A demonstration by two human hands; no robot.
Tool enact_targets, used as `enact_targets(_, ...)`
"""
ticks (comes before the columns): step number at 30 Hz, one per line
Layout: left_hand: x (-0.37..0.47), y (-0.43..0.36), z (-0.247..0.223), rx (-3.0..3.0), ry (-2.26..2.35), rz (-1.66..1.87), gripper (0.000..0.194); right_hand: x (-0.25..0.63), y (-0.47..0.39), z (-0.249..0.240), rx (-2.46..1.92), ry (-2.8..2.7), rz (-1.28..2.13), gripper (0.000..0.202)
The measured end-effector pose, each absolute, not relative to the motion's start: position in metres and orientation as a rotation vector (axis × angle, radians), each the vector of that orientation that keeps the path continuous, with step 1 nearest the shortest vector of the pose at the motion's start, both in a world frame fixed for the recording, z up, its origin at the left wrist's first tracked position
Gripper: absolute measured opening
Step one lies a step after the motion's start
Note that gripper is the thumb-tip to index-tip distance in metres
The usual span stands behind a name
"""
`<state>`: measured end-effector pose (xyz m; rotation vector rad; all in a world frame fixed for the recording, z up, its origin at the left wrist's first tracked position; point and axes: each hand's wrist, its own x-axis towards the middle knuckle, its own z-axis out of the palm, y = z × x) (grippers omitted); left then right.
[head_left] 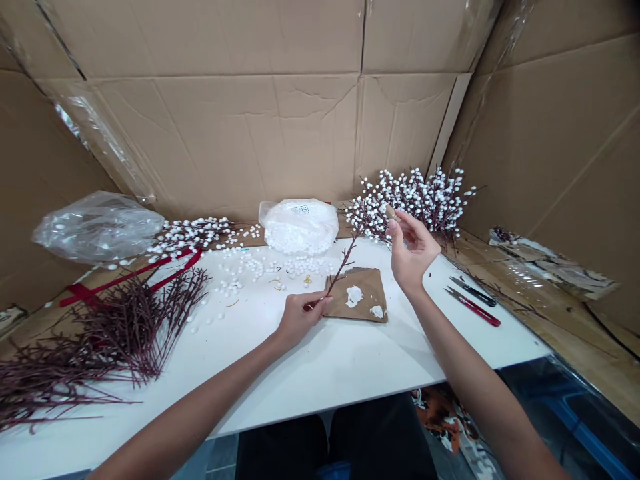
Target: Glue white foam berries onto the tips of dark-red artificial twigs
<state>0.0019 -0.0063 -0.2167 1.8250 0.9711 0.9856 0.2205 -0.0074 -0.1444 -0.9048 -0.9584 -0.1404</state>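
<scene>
My left hand is closed round the lower end of a bare dark red twig, which slants up to the right over a piece of brown cardboard. Two patches of white paste lie on the cardboard. My right hand is raised at the right, with thumb and forefinger pinched at a small tan piece; whether it is a finger covering or a held object is not clear. Behind that hand stands a bunch of twigs with white berries.
Bare twigs with red ribbon cover the left side. White beads are scattered before a bead-filled bag. A clear bag is back left. Black snips and red snips lie right.
</scene>
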Motion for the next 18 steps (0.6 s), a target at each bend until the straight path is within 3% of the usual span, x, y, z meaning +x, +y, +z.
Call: enact_targets(18,0.0010,-0.0054,-0.2123,1.907,0.977,0.996,0.028,0.2178,-0.0078,-0.1449,-0.960,-1.136,-0.308,0.021)
